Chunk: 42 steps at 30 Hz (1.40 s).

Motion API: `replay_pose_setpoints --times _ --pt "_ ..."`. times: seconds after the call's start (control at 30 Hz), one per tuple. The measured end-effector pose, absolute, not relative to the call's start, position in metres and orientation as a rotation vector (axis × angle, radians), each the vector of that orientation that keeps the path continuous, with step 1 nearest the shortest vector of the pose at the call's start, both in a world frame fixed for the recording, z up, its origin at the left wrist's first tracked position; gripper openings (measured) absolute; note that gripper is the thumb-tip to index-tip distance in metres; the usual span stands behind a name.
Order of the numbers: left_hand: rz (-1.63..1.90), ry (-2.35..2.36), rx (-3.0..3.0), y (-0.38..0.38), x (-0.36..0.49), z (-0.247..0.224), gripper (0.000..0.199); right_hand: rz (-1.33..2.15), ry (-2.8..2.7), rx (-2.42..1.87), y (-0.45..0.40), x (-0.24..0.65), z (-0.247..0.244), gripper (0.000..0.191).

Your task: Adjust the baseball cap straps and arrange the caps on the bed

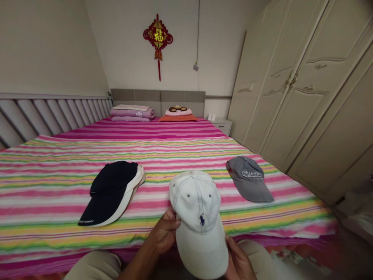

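A white baseball cap (195,202) with a small dark blue embroidered figure is held up over the near edge of the bed, its brim toward me. My left hand (166,232) grips its left side, thumb on the outside. On the brim's right edge, my right hand (239,259) is closed, partly cut off by the bottom of the view. To the left, a black cap (113,186) lies stacked over a white cap (139,179). A grey cap (249,179) with white lettering rests on the bed to the right.
The caps lie on a striped bedspread (180,151). Folded bedding (132,113) and a pink pillow (178,112) sit by the headboard (180,99). Slatted rails (52,116) line the left side; a wardrobe (291,89) and a nightstand (223,125) stand right.
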<state>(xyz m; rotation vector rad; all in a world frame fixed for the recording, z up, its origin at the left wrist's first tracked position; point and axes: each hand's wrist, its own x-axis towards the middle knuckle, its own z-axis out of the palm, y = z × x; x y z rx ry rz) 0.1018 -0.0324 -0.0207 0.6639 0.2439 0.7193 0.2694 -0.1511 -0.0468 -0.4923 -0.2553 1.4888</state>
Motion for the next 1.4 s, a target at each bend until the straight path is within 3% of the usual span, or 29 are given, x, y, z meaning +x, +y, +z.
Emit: replay_pose_setpoints --times 0.33,0.73,1.4 --pt "0.702 0.269 0.667 -0.020 0.119 -0.007 0.046 1.451 -0.289 -0.452 -0.144 0.285 -0.046 0.048" --pt "0.597 0.656 0.864 -0.014 0.106 -0.060 0.032 1.260 -0.298 -0.568 -0.057 0.379 -0.031 0.031" --pt "0.594 0.676 0.870 -0.016 0.107 -0.059 0.033 1.120 -0.098 -0.808 -0.022 0.403 -0.024 0.018"
